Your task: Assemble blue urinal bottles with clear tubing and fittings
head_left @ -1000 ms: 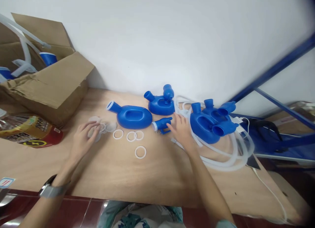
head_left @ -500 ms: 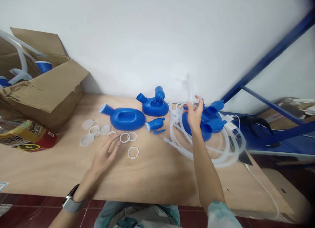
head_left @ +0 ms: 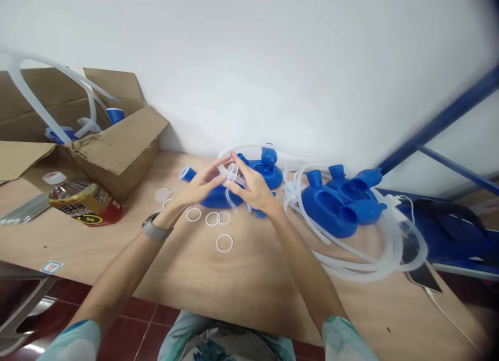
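My left hand (head_left: 201,187) and my right hand (head_left: 254,188) meet above the middle of the table. Fingers and thumbs of both close round a translucent plastic cap (head_left: 233,172), from which a clear hose seems to run off behind the right hand. Directly behind and beneath lies a blue urinal bottle (head_left: 213,200), partly covered by my hands. A second blue bottle (head_left: 275,179) with a small blue spout part on it stands further back. On the wood below the hands lie several white rings (head_left: 224,242) and a translucent disc (head_left: 163,194).
To the right, blue bottles (head_left: 331,207) stand among coiled clear hoses (head_left: 366,271). A phone (head_left: 425,278) lies near the right edge. At left are an open cardboard box (head_left: 128,163) holding hoses and blue parts, a drink bottle (head_left: 83,202) and metal rods (head_left: 29,209).
My right hand has come from the hoses at right to the centre with the translucent cap. My left hand has risen from the rings to meet it. The view has shifted left.
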`<control>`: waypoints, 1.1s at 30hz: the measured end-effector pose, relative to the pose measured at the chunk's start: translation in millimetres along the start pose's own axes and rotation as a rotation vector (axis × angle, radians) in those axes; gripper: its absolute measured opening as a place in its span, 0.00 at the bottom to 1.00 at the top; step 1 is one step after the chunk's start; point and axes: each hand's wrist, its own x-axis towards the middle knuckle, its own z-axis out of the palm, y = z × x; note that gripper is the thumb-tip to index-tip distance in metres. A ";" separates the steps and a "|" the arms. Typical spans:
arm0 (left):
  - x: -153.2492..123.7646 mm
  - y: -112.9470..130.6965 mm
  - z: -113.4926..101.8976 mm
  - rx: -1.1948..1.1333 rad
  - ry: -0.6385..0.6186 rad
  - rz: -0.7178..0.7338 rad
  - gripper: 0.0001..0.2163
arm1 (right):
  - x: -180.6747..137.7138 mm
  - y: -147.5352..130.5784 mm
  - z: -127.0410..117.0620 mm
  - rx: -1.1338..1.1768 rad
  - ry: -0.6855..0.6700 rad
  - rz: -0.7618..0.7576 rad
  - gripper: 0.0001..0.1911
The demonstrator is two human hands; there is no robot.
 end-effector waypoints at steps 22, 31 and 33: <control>-20.4 -53.6 -157.0 0.291 0.508 -0.178 0.19 | -31.9 120.5 67.1 -0.116 -0.123 0.439 0.39; -45.3 -67.3 -136.5 0.388 0.724 -0.405 0.20 | -32.2 121.2 69.5 -0.144 -0.094 0.434 0.38; -41.1 -69.6 -123.8 0.413 0.688 -0.438 0.19 | -32.8 121.4 69.9 -0.153 -0.101 0.441 0.39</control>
